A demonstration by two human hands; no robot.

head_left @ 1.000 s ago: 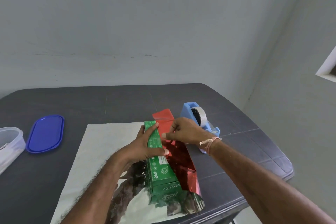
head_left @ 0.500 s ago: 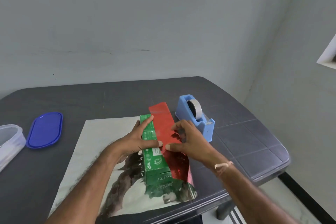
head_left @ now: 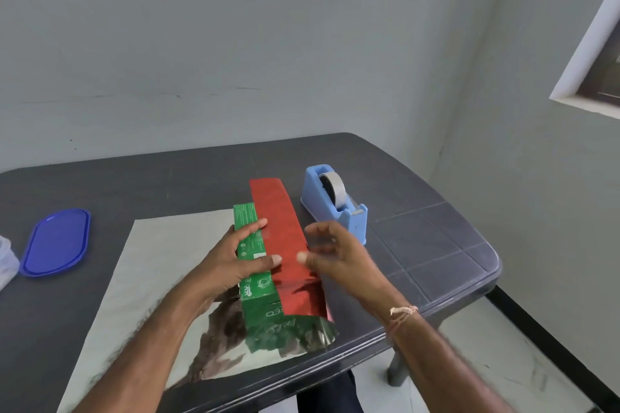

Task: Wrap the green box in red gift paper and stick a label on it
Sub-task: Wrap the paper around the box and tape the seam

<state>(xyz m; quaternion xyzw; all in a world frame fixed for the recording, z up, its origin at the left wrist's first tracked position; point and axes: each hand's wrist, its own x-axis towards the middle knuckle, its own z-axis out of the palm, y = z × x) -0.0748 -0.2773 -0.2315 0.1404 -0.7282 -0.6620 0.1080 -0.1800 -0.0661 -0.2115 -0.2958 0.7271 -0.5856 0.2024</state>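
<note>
**Green box half under the red flap, both hands on it**

Far left, right at the edge of the dark table, there's a clear tub that's mostly cut off. A blue oval lid lies flat just beside it. Next along is the gift paper, spread out shiny silver side up and reaching down to the near table edge.

The left hand lies across the green box with its fingers pretty straight. The forefinger is over the top and the thumb reaches to the edge of the red flap, so it's pressing down rather than gripping.

The box lies lengthwise on the right part of the sheet, pointing away from the person. That side of the paper is folded up over it, red side out. The flap covers the right half of the box and sticks out past its far end.

The right hand is a bit blurry. Its fingers are loose and spread, and the thumb tip touches the red flap. There's a thread band on that wrist.

A light blue tape dispenser sits just beside the flap, behind that hand.
</note>
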